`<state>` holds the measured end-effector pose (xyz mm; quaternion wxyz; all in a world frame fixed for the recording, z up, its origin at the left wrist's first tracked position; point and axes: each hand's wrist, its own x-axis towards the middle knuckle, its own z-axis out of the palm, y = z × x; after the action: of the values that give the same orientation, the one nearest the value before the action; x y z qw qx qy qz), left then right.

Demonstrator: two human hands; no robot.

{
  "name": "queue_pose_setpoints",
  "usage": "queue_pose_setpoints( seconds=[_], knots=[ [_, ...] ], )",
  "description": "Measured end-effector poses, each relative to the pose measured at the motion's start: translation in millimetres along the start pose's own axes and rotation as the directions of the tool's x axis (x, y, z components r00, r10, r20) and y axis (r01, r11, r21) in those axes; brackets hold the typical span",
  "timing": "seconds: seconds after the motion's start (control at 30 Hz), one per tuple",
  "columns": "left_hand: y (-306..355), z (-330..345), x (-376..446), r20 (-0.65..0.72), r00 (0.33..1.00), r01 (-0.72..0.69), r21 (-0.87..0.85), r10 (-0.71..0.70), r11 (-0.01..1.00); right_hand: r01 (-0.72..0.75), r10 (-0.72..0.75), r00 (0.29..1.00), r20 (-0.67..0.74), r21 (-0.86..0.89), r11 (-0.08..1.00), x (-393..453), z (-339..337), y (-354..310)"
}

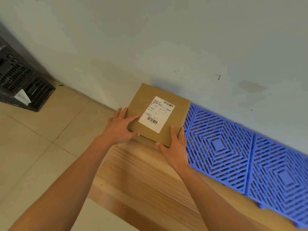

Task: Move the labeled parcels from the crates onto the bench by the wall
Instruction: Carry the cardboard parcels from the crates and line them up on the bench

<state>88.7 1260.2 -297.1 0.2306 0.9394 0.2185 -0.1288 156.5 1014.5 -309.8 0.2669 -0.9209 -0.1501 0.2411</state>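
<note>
A flat square brown cardboard parcel [158, 114] lies label-up at the wall end of the light wooden counter [141, 177]. Its white shipping label [156, 114] carries two barcodes. One edge touches the blue plastic lattice mat [233, 147].

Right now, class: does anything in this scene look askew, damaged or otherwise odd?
Nothing is damaged or spilled. The parcel, held by the left hand and right hand, sits at the bench end beside the blue grid mat. The wall only shows small marks.

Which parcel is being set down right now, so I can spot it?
Find the wooden bench along the pale wall. At its far end, beside the blue grid mat, the left hand and right hand hold a brown cardboard box. Only it carries a white barcode label.
</note>
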Motion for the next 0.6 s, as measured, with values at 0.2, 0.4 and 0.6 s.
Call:
queue_pose_setpoints(
  seconds=[0.2,0.4,0.6],
  knots=[
    [57,-6,-8,-0.185,0.975,-0.108,0.08,0.121,0.991,0.036,-0.028,0.997,-0.068,0.115,0.993,-14,-39,35],
    [201,19,-26,-0.064,0.931,-0.351,0.112,0.36,0.93,-0.063,0.073,0.988,-0.133,0.083,0.995,-66,-107,108],
    [363,83,-78,0.011,0.802,-0.59,0.175,0.597,0.789,-0.139,0.189,0.929,-0.319,0.172,0.975,-168,-188,229]
  ],
)
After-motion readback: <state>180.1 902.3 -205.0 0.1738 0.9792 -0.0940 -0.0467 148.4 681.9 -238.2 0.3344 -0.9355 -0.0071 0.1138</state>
